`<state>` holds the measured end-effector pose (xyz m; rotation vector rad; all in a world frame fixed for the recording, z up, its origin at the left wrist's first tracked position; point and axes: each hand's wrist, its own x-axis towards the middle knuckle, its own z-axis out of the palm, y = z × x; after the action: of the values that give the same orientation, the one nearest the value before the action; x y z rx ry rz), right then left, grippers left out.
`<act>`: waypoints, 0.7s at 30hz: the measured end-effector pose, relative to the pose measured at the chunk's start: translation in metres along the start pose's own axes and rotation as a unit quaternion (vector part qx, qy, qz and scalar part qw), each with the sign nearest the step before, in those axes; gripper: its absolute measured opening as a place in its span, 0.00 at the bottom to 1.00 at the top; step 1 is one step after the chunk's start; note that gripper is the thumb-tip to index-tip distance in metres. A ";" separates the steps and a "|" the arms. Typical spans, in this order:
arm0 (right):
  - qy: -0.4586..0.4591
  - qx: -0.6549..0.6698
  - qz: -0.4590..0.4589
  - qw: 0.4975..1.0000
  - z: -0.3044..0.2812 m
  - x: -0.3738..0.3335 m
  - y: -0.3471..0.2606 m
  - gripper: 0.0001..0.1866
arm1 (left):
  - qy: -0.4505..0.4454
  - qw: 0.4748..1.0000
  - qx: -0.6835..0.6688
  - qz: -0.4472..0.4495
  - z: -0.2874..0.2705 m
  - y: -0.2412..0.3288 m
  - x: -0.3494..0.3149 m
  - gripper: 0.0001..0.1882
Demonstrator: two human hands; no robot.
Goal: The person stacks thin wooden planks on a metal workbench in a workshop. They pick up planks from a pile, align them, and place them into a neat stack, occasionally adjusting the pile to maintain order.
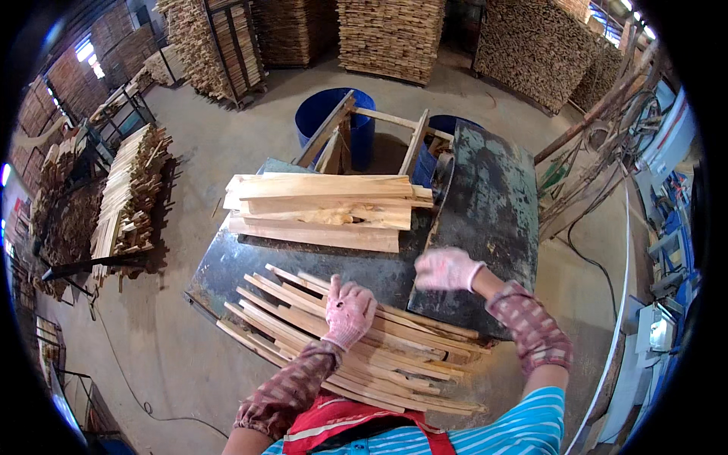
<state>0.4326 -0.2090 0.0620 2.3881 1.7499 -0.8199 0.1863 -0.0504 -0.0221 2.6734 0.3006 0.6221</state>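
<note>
My left hand (pixel 349 309), in a pinkish work glove, is on the upper side of a fanned-out layer of narrow wooden strips (pixel 303 327). Its fingers are curled around a strip, with one finger sticking out; part of the grip is hidden. Over the dark metal tabletop, to the right of the strips, is my right hand (pixel 447 270), gloved alike and smeared by motion. No piece of wood shows in it, and its fingers cannot be made out. Beyond both hands lies a stack of wider pale boards (pixel 322 203), one with a knotty, split patch.
A dark, worn metal plate (pixel 489 205) rises at the right of the metal table (pixel 220 262). Behind stand a wooden frame (pixel 385 116) and blue barrels (pixel 322 114). A strip pile (pixel 125 201) is at left, cables and machinery (pixel 663 326) at right, tall lumber stacks (pixel 390 38) at back.
</note>
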 end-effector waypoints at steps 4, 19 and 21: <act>0.330 -0.056 0.025 0.942 -0.040 0.118 0.005 0.39 | -0.015 0.999 -0.031 -0.003 -0.001 -0.001 0.003 0.09; 0.198 -0.027 0.076 0.977 -0.018 0.115 -0.054 0.50 | -0.010 0.998 -0.060 -0.021 -0.005 -0.008 0.001 0.07; 0.108 -0.025 0.080 0.991 0.012 0.081 -0.044 0.57 | 0.018 0.997 -0.070 -0.009 -0.003 -0.009 0.000 0.06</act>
<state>0.4058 -0.1280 0.0260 2.6262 1.5938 -0.5089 0.1837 -0.0413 -0.0238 2.5259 0.2816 0.6624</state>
